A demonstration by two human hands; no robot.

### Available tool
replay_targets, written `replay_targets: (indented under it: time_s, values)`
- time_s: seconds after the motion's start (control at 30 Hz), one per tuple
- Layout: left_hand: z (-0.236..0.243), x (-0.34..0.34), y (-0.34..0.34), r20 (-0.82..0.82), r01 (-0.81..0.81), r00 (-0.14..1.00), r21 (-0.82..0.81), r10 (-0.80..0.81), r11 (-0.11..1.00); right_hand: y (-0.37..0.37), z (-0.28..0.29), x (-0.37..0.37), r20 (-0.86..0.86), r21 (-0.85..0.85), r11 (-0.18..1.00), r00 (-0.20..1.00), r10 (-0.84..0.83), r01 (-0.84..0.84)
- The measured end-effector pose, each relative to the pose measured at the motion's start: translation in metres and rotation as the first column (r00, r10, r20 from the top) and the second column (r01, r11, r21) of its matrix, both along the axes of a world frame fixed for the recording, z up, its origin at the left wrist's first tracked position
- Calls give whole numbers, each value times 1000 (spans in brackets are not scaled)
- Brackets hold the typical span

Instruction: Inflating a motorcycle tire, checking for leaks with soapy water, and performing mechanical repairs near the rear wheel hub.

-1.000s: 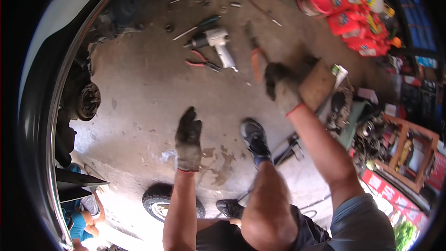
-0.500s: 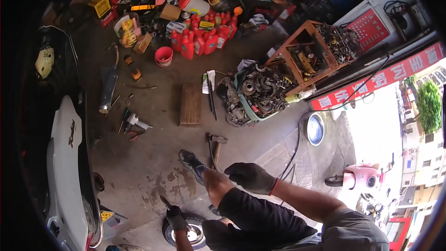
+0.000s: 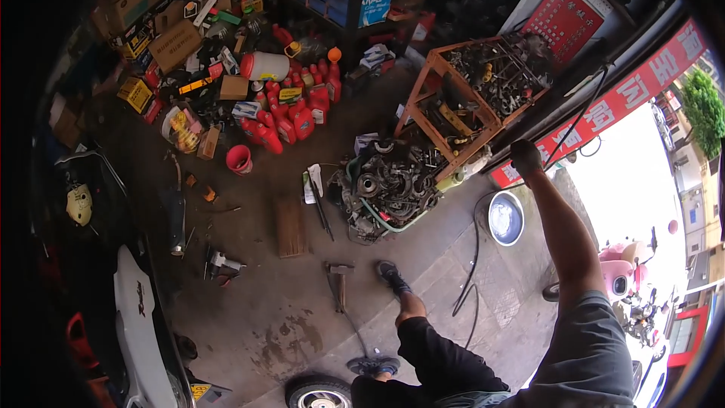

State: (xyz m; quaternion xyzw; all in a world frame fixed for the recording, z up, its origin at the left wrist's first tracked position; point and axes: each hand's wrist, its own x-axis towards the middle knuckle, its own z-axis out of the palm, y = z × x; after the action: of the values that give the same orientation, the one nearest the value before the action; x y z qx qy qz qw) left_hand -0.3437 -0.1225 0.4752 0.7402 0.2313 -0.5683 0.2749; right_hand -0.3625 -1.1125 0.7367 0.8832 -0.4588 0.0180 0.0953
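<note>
My right hand (image 3: pixel 526 157), in a dark glove, reaches far out to the right beside the red banner. A black hose (image 3: pixel 575 125) hanging there passes right by the hand and wrist. The fingers blend into a dark rounded shape, so whether they grip the hose cannot be told. My left hand is out of view. A wheel with a black tyre (image 3: pixel 291 393) lies at the lower edge by my legs. On the floor ahead of my feet rests a hammer (image 3: pixel 340 287) with its head pointing away.
A basin (image 3: pixel 505 218) stands below the banner (image 3: pixel 604 115). Metal parts fill a tub (image 3: pixel 393 190) beside an orange rack (image 3: pixel 430 68). Red bottles (image 3: pixel 302 122) cluster further back. A wooden block (image 3: pixel 290 228) and impact wrench (image 3: pixel 224 261) lie left, near a white scooter (image 3: pixel 140 317).
My right hand has swung from above my knee out to the hanging hose. The left hand, earlier over the wheel with a dark tool, has left the view. My feet and the view have shifted.
</note>
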Motion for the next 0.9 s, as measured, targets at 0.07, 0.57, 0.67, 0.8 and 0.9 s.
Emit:
replay_targets:
  time_s: [0.07, 0.57, 0.67, 0.8, 0.9]
  values:
    - [25, 5, -50, -11, 112, 994, 11, -112, 994, -66, 8, 38, -59, -71, 995, 997, 59, -63]
    - [83, 74, -355, 685, 870, -85, 406, -723, 282, -400, 7, 133, 239, -12, 982, 954, -179, 187]
    - [77, 83, -374, 664, 848, 236, 215, -710, 484, -433, 25, 101, -120, -94, 985, 980, -157, 146]
    - [62, 96, -386, 627, 819, 356, 148, -693, 554, -443, 31, 51, -158, -407, 912, 981, -110, 37]
    - [56, 104, -391, 620, 816, 379, 127, -687, 564, -447, 36, 24, -257, -488, 872, 961, -100, -40]
